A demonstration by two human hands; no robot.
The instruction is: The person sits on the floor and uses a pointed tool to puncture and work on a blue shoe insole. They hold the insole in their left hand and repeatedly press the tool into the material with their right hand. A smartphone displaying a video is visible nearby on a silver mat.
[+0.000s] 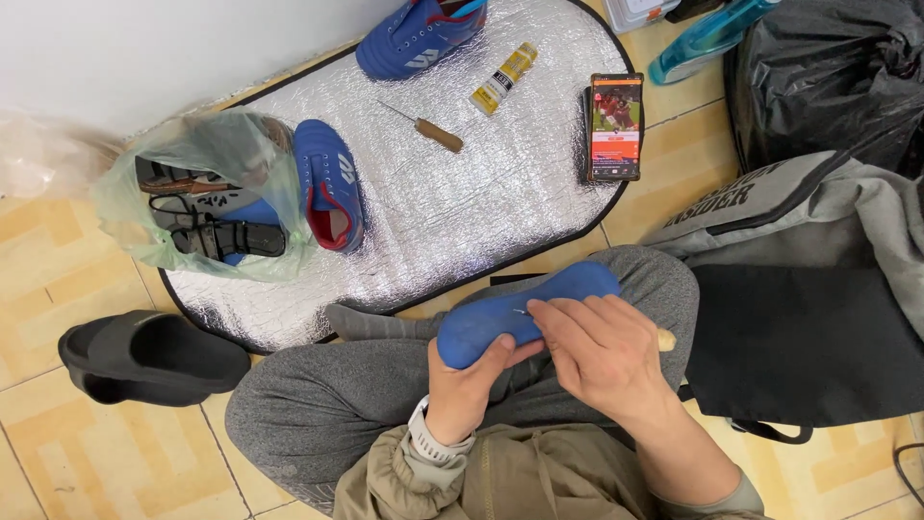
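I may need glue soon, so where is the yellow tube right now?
In the head view, the yellow glue tube lies on the silver mat, top centre, between the wooden-handled awl and the phone.

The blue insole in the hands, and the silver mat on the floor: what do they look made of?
Blue foot-shaped insole: looks like soft foam or fabric-faced foam, matte; it curves over the left hand while the right hand works at it.

Silver oval mat: seemingly foil-faced padding, shiny, with a fine quilted grain and dark edge binding.
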